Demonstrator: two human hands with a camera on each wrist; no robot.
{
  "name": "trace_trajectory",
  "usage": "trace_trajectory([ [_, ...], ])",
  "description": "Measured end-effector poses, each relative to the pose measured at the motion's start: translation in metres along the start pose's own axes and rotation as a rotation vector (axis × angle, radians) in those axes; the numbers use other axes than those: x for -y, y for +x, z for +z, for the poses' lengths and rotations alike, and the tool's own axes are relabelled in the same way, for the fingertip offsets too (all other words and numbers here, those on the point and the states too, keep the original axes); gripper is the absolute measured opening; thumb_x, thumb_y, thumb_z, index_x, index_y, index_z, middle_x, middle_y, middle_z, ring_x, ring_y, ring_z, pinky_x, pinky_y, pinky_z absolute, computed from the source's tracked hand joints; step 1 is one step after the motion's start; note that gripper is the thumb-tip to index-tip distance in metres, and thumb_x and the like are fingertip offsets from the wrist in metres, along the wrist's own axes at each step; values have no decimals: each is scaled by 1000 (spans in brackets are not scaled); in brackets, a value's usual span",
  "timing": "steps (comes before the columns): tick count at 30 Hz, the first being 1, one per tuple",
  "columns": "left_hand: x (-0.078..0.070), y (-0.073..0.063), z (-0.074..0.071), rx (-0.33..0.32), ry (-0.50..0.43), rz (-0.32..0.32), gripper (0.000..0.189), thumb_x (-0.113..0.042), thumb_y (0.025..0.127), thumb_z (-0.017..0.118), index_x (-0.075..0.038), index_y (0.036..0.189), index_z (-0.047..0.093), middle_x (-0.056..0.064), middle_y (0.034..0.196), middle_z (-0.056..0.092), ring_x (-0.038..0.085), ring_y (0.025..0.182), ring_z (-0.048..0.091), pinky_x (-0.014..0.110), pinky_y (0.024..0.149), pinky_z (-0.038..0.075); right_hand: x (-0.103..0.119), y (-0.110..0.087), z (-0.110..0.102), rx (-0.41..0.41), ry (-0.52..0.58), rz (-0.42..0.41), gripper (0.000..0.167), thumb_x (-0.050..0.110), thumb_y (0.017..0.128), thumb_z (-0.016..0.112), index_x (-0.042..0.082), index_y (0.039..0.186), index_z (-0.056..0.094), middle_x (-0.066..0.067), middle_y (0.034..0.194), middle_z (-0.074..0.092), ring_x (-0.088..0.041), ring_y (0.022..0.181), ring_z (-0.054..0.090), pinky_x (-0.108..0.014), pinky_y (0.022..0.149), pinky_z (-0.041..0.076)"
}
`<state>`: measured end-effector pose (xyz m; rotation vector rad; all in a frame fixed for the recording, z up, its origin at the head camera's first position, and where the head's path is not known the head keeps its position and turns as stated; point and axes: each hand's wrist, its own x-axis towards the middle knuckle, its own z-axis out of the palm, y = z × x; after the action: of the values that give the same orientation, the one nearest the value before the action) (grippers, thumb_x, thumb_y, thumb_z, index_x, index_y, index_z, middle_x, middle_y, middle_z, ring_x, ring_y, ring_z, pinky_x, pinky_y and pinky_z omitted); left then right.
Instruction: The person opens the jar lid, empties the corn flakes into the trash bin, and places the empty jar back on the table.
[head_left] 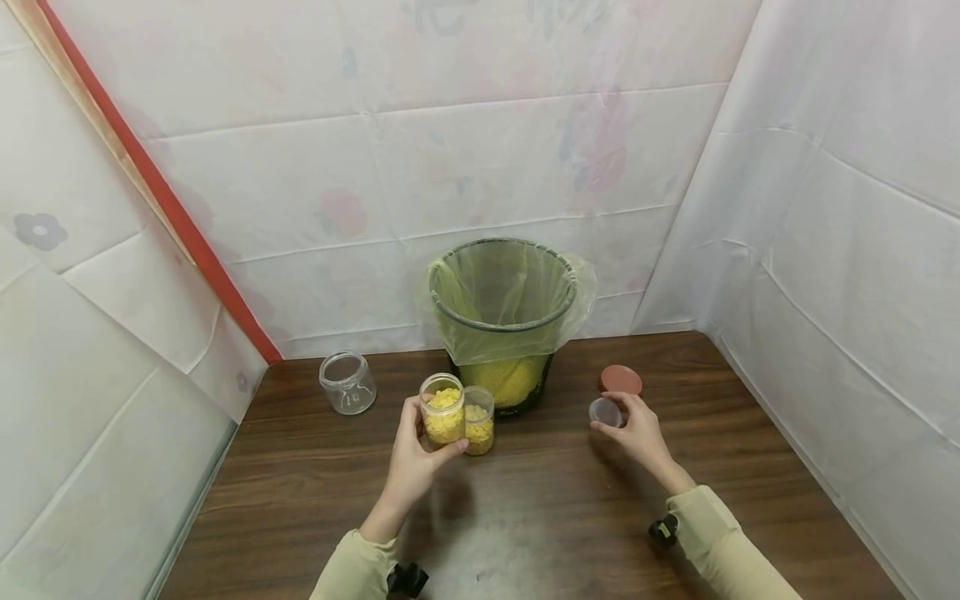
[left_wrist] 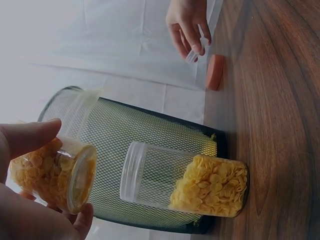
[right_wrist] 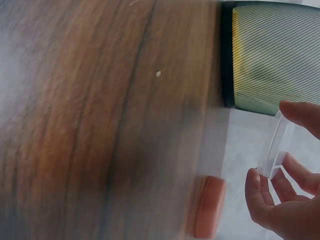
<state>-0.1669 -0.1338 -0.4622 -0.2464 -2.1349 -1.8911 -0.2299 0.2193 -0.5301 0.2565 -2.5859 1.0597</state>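
My left hand [head_left: 414, 468] grips a clear jar of yellow flakes [head_left: 444, 417], its mouth uncovered and tipped slightly, held up above the table. Just behind it, a second clear jar [left_wrist: 185, 180] stands upright on the table, roughly half full of the same flakes. Over on the right, my right hand [head_left: 636, 429] pinches a clear plastic lid [right_wrist: 275, 145] by its edge between thumb and fingers, above the table. Beyond that hand a reddish-brown lid [head_left: 621, 380] lies flat on the wood.
A mesh waste bin [head_left: 498, 321] lined with a thin yellowish bag stands at the back by the sheeted wall [head_left: 480, 150]. An uncovered glass jar [head_left: 348, 385] sits at the back left of the wooden table [head_left: 540, 517]. One small crumb [right_wrist: 158, 73] lies on the tabletop.
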Motion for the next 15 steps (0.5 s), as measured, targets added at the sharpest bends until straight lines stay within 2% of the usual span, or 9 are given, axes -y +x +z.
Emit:
trace_trajectory([
  [7,2,-2,-4,-11,-11,23,70,9,62,81,-1,120,43,8,114,56,6,105,53,15,90,42,-11,-1,1,5,-20,40,54,18,69,84,2,116,62,-20,108,61,-33,97,59,-38,72,48],
  [15,4,-2,-11,-19,-26,-11,71,10,62,81,-1,120,42,6,114,54,9,105,53,17,89,44,-23,0,1,24,-30,93,54,19,71,83,1,117,61,-21,110,61,-35,101,58,-49,81,47],
])
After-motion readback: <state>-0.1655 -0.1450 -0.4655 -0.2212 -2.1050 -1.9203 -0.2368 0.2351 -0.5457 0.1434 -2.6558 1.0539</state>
